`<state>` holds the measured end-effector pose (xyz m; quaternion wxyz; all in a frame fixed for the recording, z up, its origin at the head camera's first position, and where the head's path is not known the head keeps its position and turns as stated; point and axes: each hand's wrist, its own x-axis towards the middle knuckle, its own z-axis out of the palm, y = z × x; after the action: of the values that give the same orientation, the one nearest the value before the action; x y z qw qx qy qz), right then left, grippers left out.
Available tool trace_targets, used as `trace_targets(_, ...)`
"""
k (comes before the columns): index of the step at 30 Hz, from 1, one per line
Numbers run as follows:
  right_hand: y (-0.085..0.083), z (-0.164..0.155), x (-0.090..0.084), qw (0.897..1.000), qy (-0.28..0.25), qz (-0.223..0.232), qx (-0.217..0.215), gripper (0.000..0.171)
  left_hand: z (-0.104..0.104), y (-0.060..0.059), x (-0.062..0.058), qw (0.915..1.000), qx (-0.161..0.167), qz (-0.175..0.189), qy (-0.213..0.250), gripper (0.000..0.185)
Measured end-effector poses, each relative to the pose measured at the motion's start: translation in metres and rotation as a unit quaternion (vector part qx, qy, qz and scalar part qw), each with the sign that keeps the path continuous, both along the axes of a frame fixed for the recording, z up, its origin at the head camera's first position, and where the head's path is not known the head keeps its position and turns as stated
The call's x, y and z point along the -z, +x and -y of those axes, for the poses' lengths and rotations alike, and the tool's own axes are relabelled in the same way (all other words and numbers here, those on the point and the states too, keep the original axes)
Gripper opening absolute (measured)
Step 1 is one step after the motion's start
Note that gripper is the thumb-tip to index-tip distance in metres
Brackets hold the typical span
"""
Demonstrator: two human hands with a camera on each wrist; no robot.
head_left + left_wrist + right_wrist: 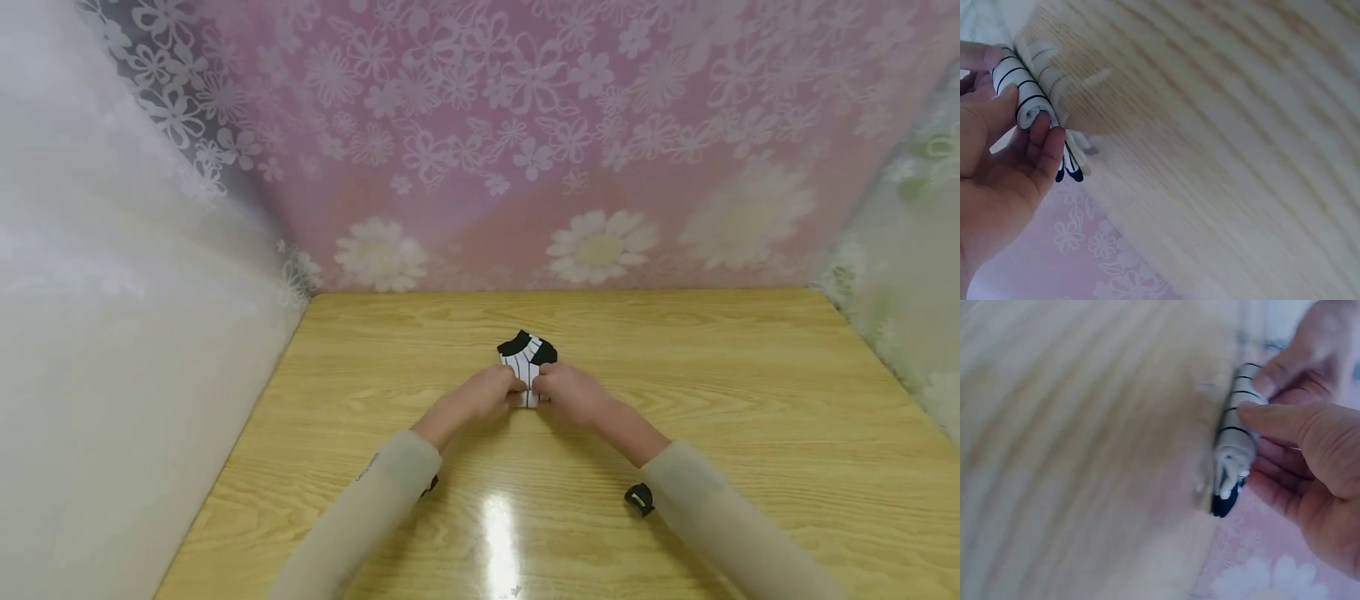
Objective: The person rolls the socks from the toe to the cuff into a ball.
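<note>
- Two hands meeting at mid-table on one small striped sock [528, 360], white with thin black lines, black at the far end.
- Left hand [487, 393] clamped on the near rolled end of the sock, fingers [1040, 145] curled around the roll in the left wrist view.
- Right hand [572, 390] clamped on the same roll from the other side, thumb [1272, 419] over the top, fingers underneath.
- Sock lying on the wooden table [750, 400], roughly centred, near end rolled up between both hands, far black end flat and free beyond the fingertips.
- Likely risk: roll springing loose if either grip eases, since the fabric looks soft and tightly wound.
- Likely risk: roll going lopsided if one hand turns ahead of the other, leaving the black end skewed.
- Likely risk: sock sliding away on the glossy tabletop instead of turning, given the smooth surface.
- No containers in view, nothing boxed or binned.
- Floral pink backdrop [525, 125] behind the table, pale curtain at left.
- Small black wrist device [639, 499] under the right sleeve [720, 517], just above the table.
</note>
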<state>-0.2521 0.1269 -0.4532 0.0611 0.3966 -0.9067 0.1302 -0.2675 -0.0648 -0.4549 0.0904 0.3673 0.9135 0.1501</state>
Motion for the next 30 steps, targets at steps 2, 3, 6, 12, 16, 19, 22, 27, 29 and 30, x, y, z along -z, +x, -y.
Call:
trace_targets(2, 0.003, 0.002, 0.002, 0.999, 0.019, -0.033, -0.005, 0.017, 0.001, -0.001, 0.000, 0.9999, -0.003, 0.013, 0.010, 0.016)
trace_targets(3, 0.004, 0.002, 0.004, 0.999, 0.025, -0.048, -0.006, 0.019, 0.000, -0.001, -0.001, 0.9997, -0.005, 0.018, 0.017, 0.016)
trace_targets(6, 0.005, 0.001, 0.009, 0.996, 0.034, -0.080, -0.010, 0.017, 0.000, 0.001, -0.001, 0.9990, -0.021, 0.018, 0.036, 0.014)
trace_targets(12, 0.001, -0.001, 0.011, 0.999, 0.006, -0.034, -0.022, 0.010, -0.004, 0.013, -0.004, 0.9964, -0.065, -0.055, 0.004, 0.010)
trace_targets(16, -0.007, -0.003, 0.011, 0.998, -0.033, 0.057, -0.018, 0.006, -0.007, 0.020, -0.003, 0.9918, -0.067, -0.104, -0.031, 0.012)
trace_targets(19, -0.015, -0.003, 0.009, 0.990, -0.057, 0.126, -0.010, 0.007, -0.007, 0.021, -0.001, 0.9895, -0.067, -0.121, -0.042, 0.010)
trace_targets(22, -0.020, -0.002, 0.006, 0.984, -0.065, 0.167, 0.008, 0.009, -0.006, 0.018, 0.002, 0.9881, -0.062, -0.127, -0.061, 0.009)
trace_targets(27, -0.010, 0.004, 0.003, 0.999, 0.034, 0.027, 0.013, 0.008, -0.005, 0.009, 0.003, 0.9914, -0.039, -0.103, -0.071, 0.010)
trace_targets(29, -0.004, 0.007, 0.004, 0.995, 0.077, -0.055, 0.011, 0.009, -0.006, 0.005, 0.002, 0.9937, -0.040, -0.081, -0.067, 0.011)
trace_targets(30, -0.001, 0.008, 0.004, 0.993, 0.087, -0.080, 0.011, 0.010, -0.006, 0.003, 0.001, 0.9946, -0.041, -0.070, -0.065, 0.012)
